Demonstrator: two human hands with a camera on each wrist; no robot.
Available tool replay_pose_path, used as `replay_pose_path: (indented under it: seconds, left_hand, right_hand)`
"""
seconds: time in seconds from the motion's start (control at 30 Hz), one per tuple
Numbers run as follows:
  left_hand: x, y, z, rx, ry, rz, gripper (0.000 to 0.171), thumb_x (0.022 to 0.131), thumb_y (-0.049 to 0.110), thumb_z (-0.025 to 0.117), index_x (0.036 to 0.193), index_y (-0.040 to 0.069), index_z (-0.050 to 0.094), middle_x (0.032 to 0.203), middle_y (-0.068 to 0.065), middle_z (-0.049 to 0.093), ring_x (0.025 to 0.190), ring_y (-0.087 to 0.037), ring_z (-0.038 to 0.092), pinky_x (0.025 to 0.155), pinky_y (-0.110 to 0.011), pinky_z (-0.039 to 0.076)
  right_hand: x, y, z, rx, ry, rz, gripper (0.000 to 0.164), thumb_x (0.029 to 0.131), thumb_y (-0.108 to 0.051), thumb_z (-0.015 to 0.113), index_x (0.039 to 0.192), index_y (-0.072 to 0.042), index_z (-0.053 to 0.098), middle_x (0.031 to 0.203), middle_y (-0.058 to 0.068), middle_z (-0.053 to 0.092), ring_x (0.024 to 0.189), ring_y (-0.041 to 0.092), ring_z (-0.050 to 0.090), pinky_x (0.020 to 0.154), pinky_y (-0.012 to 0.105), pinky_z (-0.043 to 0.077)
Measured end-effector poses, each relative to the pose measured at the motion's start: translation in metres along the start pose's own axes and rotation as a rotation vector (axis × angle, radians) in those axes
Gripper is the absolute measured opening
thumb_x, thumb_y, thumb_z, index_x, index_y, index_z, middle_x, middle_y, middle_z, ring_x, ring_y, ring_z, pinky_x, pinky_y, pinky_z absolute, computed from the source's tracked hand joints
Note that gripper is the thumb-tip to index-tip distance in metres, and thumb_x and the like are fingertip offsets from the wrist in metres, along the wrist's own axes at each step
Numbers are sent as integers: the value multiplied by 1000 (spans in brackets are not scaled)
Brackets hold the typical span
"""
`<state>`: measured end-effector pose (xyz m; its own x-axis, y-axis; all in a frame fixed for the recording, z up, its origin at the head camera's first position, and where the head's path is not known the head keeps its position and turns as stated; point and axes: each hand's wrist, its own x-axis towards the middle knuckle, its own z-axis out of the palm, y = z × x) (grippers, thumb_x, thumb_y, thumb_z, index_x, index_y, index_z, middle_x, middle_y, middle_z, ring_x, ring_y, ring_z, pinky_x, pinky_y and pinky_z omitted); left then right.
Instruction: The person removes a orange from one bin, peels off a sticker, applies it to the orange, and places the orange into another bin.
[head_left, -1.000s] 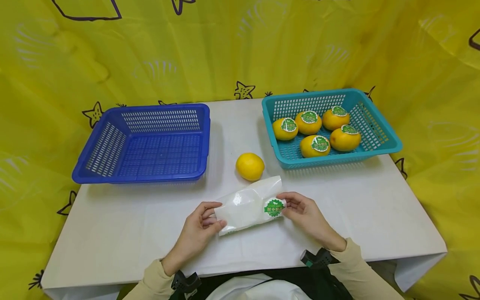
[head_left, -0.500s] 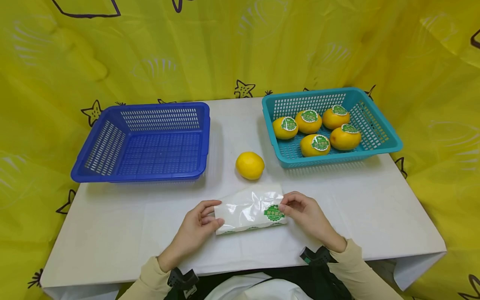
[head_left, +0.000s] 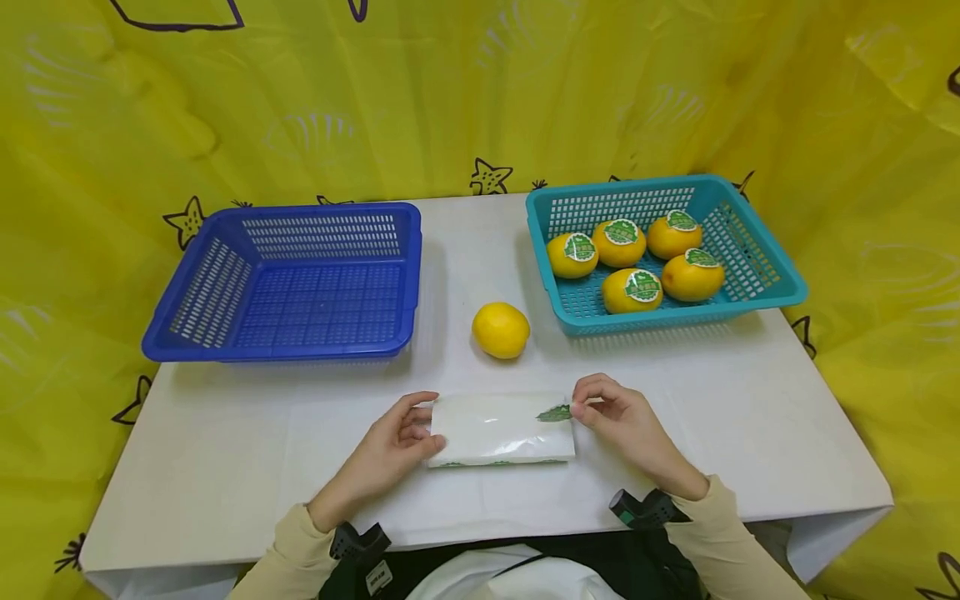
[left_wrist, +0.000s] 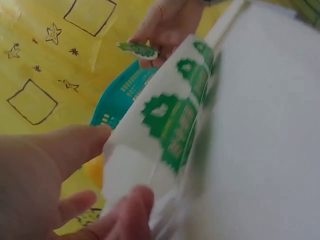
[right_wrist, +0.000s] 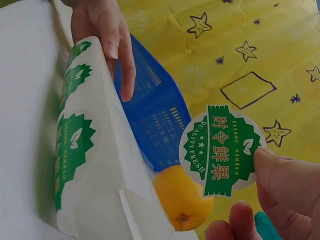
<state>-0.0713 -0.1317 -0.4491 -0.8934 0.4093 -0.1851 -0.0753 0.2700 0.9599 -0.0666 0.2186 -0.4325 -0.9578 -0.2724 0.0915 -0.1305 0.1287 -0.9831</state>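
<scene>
Between the two hands lies a folded white sticker sheet (head_left: 491, 429) printed with green fruit labels. My left hand (head_left: 392, 446) holds its left end between thumb and fingers. My right hand (head_left: 626, 429) pinches a round green-and-white sticker (right_wrist: 222, 150) at its edge. In the right wrist view that sticker stands free of the sheet, its printed face toward the camera. The head view shows the sticker nearly edge-on over the sheet's right end. Just beyond the sheet sits a lemon (head_left: 501, 331), with no sticker on the side that shows.
At the back left stands a blue plastic basket (head_left: 322, 308) with nothing in it. A teal basket (head_left: 675, 316) at the back right holds several lemons (head_left: 632, 291) bearing green stickers. A white cloth covers the table (head_left: 247, 475), and a yellow patterned curtain (head_left: 420, 100) hangs behind.
The sticker has come off the sheet into my right hand, which has moved slightly right and up. The sheet has rolled over toward me and now lies straighter, still in my left hand.
</scene>
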Motion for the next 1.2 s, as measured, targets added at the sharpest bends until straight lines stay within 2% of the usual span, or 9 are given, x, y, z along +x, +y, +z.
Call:
replay_pose_path:
  seconds: [0.13,0.27,0.33,0.47,0.67,0.9,1.03,1.13,1.2]
  left_hand:
    - [1,6,-8,271,47,110,54,91,29,72,137,11,51,118,-8,58,79,-13,56,71,-27,49]
    - [7,22,-10,413,105,240,37,92,26,71,123,7,62,107,-1,61,71,-10,51,63,-26,46]
    - [12,32,-8,414,83,293,30,93,24,70,118,7,66,100,3,62,69,-9,50,60,-26,45]
    - [25,51,2,391,-21,345,26,96,27,65,114,9,69,88,11,62,67,-8,51,59,-25,44]
    - [41,68,17,398,-129,383,23,97,29,64,110,12,72,90,11,66,63,-5,52,57,-24,46]
    - [49,75,22,436,-122,443,6,94,20,69,93,15,72,76,14,63,62,-3,51,55,-23,45]
    - [55,78,15,435,-124,472,5,94,17,67,92,13,71,76,13,61,65,-5,52,57,-23,45]
    - [62,80,8,401,-125,464,5,95,16,66,92,13,69,77,11,60,68,-7,53,58,-24,46]
    - [68,81,3,378,-120,451,5,95,16,66,91,14,68,76,10,59,68,-8,53,58,-25,46]
  right_hand:
    - [3,-5,0,-29,5,53,6,94,-2,64,99,-1,62,98,13,59,88,21,54,76,24,48]
    - [9,-11,2,-52,-11,86,7,95,-7,65,100,-2,63,94,12,61,82,22,57,73,26,51]
    - [13,-15,4,-51,-31,88,8,95,-7,65,100,-2,63,94,12,61,81,23,57,73,27,51]
    - [21,-21,8,-60,-62,79,7,94,-8,65,100,-3,64,92,11,62,81,23,57,72,27,50]
    - [32,-26,15,-73,-103,61,7,94,-7,66,99,-4,65,90,9,63,79,23,58,70,27,50]
    - [41,-29,21,-87,-134,36,7,94,-8,67,100,-5,65,90,7,64,80,24,57,70,28,49]
    - [46,-31,22,-97,-116,33,16,93,-9,68,108,-4,66,98,7,65,85,24,59,74,29,51]
    - [50,-33,23,-111,-79,37,26,93,-10,68,117,-3,64,105,7,64,89,24,60,76,29,52]
    - [53,-34,24,-121,-60,47,26,93,-12,69,117,-2,64,104,7,64,87,24,60,74,28,52]
